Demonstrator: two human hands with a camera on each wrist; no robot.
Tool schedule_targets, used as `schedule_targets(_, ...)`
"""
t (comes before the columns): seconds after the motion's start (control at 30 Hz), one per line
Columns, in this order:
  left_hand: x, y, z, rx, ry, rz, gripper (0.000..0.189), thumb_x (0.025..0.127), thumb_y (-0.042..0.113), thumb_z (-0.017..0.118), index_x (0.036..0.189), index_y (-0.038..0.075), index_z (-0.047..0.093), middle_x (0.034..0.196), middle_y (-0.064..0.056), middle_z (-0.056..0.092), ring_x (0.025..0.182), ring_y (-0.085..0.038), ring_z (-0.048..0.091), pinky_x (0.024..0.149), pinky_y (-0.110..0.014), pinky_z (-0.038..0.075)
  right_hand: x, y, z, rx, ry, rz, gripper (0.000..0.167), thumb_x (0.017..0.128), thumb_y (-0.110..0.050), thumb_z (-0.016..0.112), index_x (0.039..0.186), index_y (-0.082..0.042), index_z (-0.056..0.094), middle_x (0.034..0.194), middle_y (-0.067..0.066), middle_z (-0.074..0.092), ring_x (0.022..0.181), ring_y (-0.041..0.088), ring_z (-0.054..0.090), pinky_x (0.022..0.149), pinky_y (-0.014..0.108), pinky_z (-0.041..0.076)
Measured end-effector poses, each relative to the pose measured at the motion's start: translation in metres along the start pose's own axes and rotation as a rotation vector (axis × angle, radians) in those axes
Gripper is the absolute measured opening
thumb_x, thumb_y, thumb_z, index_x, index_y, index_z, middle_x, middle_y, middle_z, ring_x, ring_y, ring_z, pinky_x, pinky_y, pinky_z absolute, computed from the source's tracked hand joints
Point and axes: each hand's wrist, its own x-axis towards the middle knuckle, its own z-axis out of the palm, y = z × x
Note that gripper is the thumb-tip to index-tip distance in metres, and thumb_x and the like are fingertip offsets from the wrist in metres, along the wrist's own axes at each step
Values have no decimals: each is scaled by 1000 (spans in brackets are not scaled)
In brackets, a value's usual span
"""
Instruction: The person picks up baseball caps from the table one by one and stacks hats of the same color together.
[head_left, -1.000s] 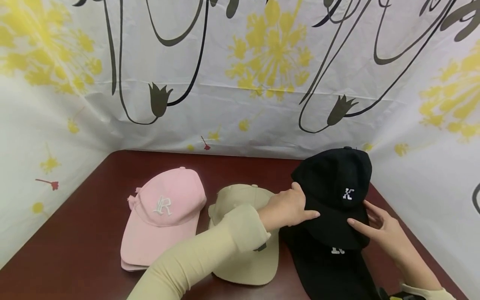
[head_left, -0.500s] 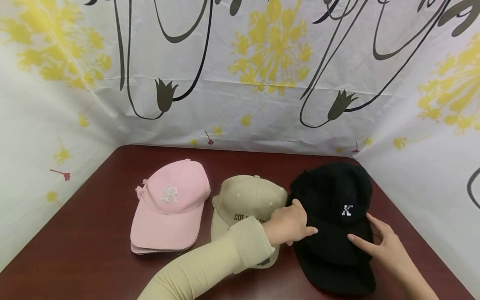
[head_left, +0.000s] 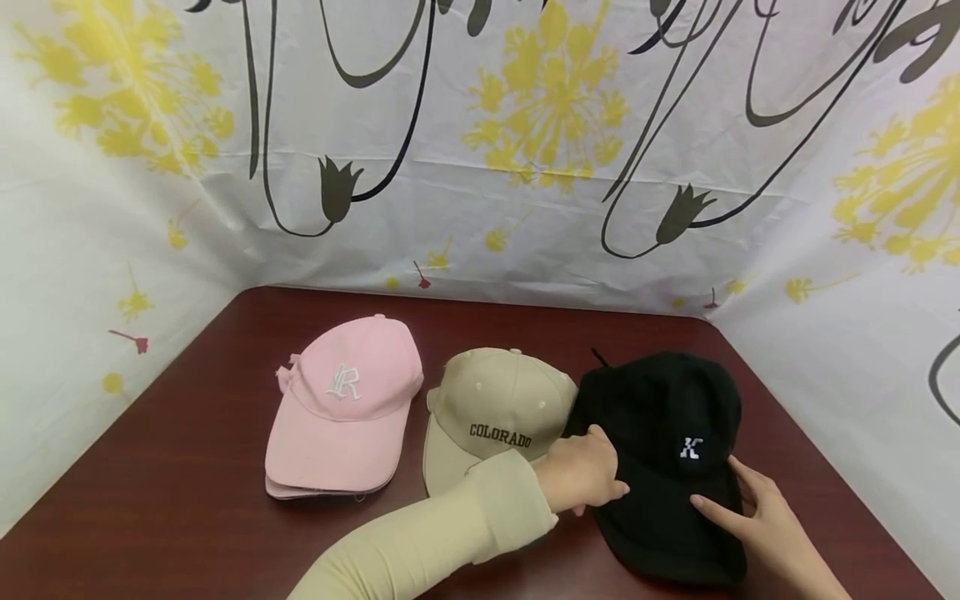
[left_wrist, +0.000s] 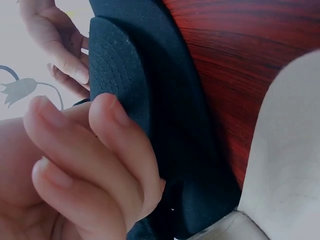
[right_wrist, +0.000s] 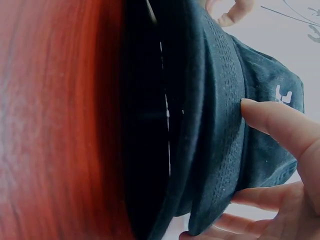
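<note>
On the right of the table, a black baseball cap (head_left: 663, 417) with a white K lies stacked on another black cap (left_wrist: 185, 115). The left hand (head_left: 581, 471), in a cream sleeve, grips the upper cap's left side near the brim; in the left wrist view its fingers (left_wrist: 135, 150) are curled. The right hand (head_left: 768, 517) holds the opposite side, thumb on top of the brim (right_wrist: 225, 110) and fingers at the side and below. A beige cap (head_left: 502, 396) lettered COLORADO lies just left of the black caps, its brim partly hidden behind the left forearm.
Farther left is a stack of pink caps (head_left: 345, 400) with a white R on the upper one. All lie on a dark red wooden table (head_left: 187, 500). A white patterned cloth (head_left: 420, 108) closes off the back and sides.
Both hands have lowered the upper black cap toward the near side, over the lower one, whose white lettering is now covered. The beige cap's lettering has come into view.
</note>
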Motion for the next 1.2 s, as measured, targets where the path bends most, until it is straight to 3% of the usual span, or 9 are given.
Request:
schedule_targets(0.13,-3,1,-1,-16,-10,-17,81,81,64,50,145,20,24,45,1,53,36,-10,52,42,-24,41,-2,0,0,-7,10,-38,77,88,-17,63,139,14,15,129,38,36,92,-16,43,68,22,49)
schedule_targets(0.3,-4,1,0,26,-6,-27,85,77,71,46,144,21,27,45,3,54,37,-9,52,41,-23,41,-4,0,3,-38,15,-102,71,87,-15,63,138,13,22,127,35,41,92,-11,48,66,22,49)
schedule_targets(0.33,-4,2,1,36,-3,-25,86,77,71,46,144,21,27,45,3,54,37,-9,51,41,-23,41,-4,0,5,-69,19,-111,71,87,-16,63,138,14,24,126,34,42,94,-4,53,67,23,49)
schedule_targets(0.43,-2,3,3,82,6,-14,86,76,71,47,143,21,29,47,3,54,38,-8,51,45,-22,41,-6,3,8,-177,20,-68,77,86,-25,64,137,16,22,126,36,39,110,25,50,80,40,47)
schedule_targets(0.53,1,5,7,124,19,-2,86,74,70,50,142,20,32,50,2,54,42,-10,51,50,-23,42,-8,3,11,-252,-3,33,89,85,-36,63,137,19,16,128,40,30,115,52,30,83,60,36)
schedule_targets(0.7,3,6,12,180,32,14,83,71,71,53,136,20,43,83,2,64,61,-11,58,58,-24,46,-7,1,10,-288,-68,151,99,84,-46,61,135,21,11,128,44,22,114,55,23,81,66,33)
schedule_targets(0.83,5,6,15,235,30,31,70,70,69,56,123,23,56,108,9,57,83,-13,60,67,-27,48,-3,-1,10,-319,-131,183,99,85,-50,59,134,23,13,127,45,21,114,58,24,81,65,34)
schedule_targets(1.1,8,13,18,313,-27,69,43,76,66,51,84,29,72,73,6,57,64,-10,56,60,-23,45,0,-2,7,-415,-163,227,105,80,-61,56,130,25,22,119,49,29,107,58,37,74,58,41)
schedule_targets(1.2,9,12,19,329,-18,64,42,76,67,50,82,30,72,71,6,58,62,-9,55,60,-22,45,3,0,7,-432,-176,239,107,79,-63,55,129,26,22,117,49,30,106,58,38,73,58,41)
